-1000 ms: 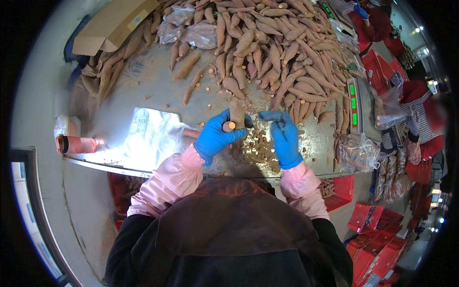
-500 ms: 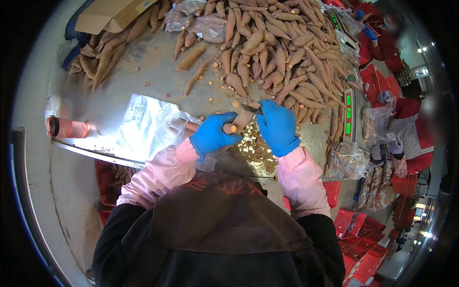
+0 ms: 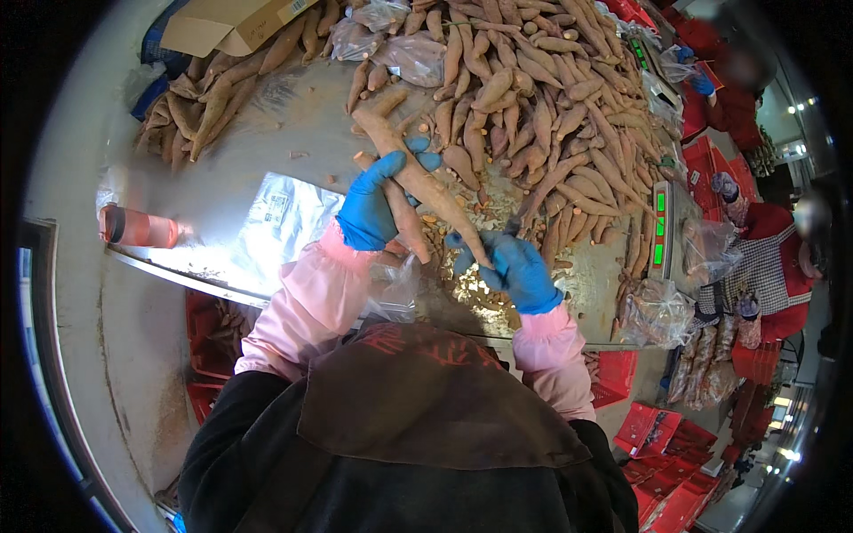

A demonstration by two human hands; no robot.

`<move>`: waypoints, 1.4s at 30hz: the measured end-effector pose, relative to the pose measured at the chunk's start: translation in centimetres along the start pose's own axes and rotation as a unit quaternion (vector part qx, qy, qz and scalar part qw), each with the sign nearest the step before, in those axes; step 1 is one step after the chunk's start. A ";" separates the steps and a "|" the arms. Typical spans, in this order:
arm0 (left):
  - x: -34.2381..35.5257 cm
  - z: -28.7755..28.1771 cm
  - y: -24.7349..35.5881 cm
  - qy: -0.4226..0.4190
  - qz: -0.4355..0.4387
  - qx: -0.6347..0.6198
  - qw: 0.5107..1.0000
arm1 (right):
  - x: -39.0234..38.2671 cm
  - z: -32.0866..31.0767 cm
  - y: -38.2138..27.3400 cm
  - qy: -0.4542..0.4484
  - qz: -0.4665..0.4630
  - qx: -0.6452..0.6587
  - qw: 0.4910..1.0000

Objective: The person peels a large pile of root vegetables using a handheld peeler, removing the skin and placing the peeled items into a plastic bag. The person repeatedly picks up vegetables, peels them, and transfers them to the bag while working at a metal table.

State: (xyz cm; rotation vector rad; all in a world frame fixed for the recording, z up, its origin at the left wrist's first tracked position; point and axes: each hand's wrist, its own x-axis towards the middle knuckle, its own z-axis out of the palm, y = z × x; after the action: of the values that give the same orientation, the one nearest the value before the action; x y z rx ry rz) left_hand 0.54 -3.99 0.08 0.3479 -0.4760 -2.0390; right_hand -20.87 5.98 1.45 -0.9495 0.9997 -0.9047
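Note:
My left hand (image 3: 369,209), in a blue glove, grips two sweet potatoes: a long one (image 3: 418,178) slanting up to the left and a shorter one (image 3: 404,222) beside it. The long one's lower tip reaches my gloved right hand (image 3: 506,266), whose fingers are curled there; whether they also hold a tool is hidden. Under both hands the metal table (image 3: 311,115) carries cut ends and scraps (image 3: 471,289). A white plastic bag (image 3: 275,222) lies left of my left hand.
A big sweet potato pile (image 3: 560,107) fills the back. A cardboard box (image 3: 222,22) sits back left, a pink bottle (image 3: 142,226) on the left edge. A scale (image 3: 675,231), a bagged pack (image 3: 662,311), another person (image 3: 755,275) and red crates (image 3: 671,471) are right.
My left hand has moved up and now holds a long sweet potato with a shorter one, instead of the cut piece seen earlier. My right hand has dropped lower.

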 end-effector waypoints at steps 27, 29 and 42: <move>-7.1 -2.7 8.9 0.165 0.302 0.049 0.938 | 2.0 -5.7 3.4 0.153 -0.106 -0.359 0.915; -9.4 -3.2 10.0 0.134 0.283 0.068 0.947 | 0.2 -1.7 -0.4 0.094 -0.069 -0.289 0.950; -4.9 -3.5 0.7 -0.276 0.004 0.784 0.557 | -0.4 2.1 4.7 -0.012 -0.099 -0.118 0.988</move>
State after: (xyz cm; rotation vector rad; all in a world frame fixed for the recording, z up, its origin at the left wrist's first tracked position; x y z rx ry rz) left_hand 4.89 -0.68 -2.44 0.6764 -2.6504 -1.0316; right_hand -18.24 8.32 -2.29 -1.2737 1.0206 -0.9498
